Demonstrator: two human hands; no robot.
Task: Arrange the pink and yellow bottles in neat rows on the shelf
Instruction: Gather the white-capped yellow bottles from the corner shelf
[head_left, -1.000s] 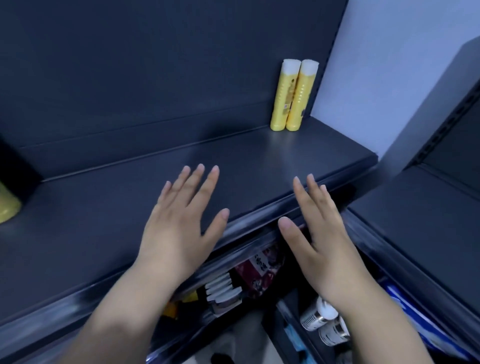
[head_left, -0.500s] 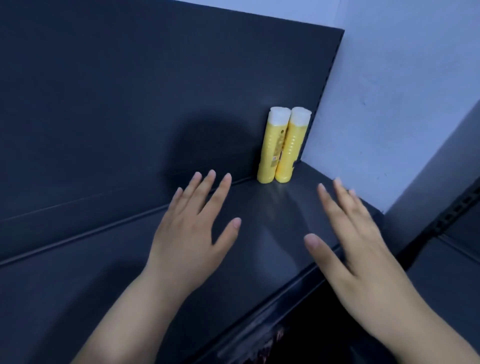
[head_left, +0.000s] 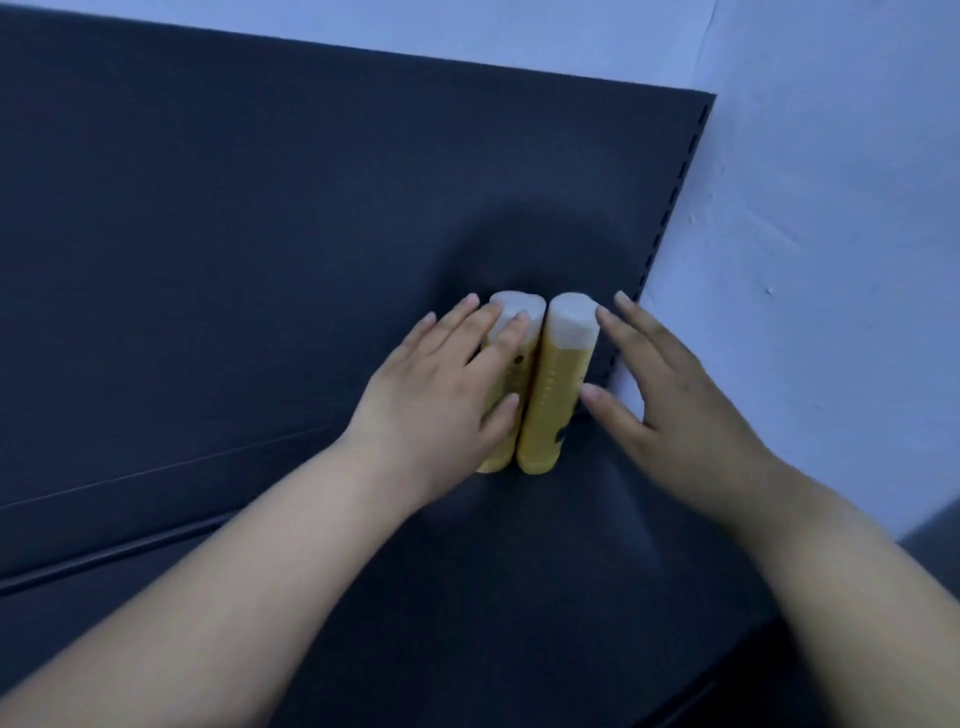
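Head view: two yellow bottles, left yellow bottle (head_left: 509, 302) and right yellow bottle (head_left: 553, 395), stand upright and touching at the shelf's (head_left: 519, 571) back right corner, against the back panel (head_left: 260, 234). They look like light, stiff, smooth plastic. Being tall and narrow, they would tip easily, so hold them round the mid-body, not the white caps. The left hand (head_left: 441, 400) lies flat-fingered on the left one, gripping nothing. The right hand (head_left: 670, 400) is spread beside the other, possibly just touching it.
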